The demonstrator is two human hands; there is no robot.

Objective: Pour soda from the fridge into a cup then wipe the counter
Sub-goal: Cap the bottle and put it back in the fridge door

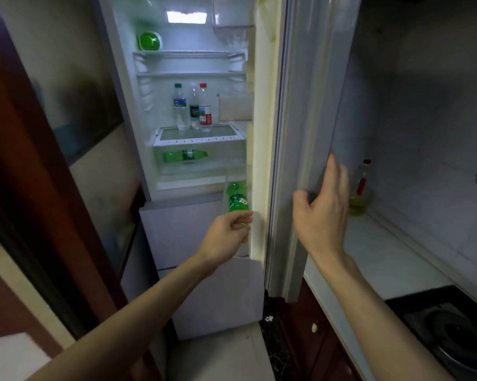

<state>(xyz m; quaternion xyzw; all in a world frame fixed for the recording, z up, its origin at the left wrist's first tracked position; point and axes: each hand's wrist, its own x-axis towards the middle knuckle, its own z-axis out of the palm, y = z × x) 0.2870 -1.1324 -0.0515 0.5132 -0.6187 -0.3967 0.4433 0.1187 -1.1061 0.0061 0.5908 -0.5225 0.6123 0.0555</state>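
The fridge [127,111] stands open in front of me. A green soda bottle [237,198] stands upright in the lowest door shelf. My left hand [227,232] reaches in from below, thumb and fingers curled round the bottle's lower part. My right hand [324,207] rests against the outer edge of the open fridge door [295,133], fingers straight and thumb spread. A second green bottle [185,155] lies on its side in the drawer. No cup or cloth is in view.
Three clear bottles [193,108] stand on the glass shelf, and a green round container [149,41] sits on the top shelf. Right of the door are a white counter [380,248], an oil bottle [361,193] and a black stove [452,334]. A dark wooden door frame [28,160] is at left.
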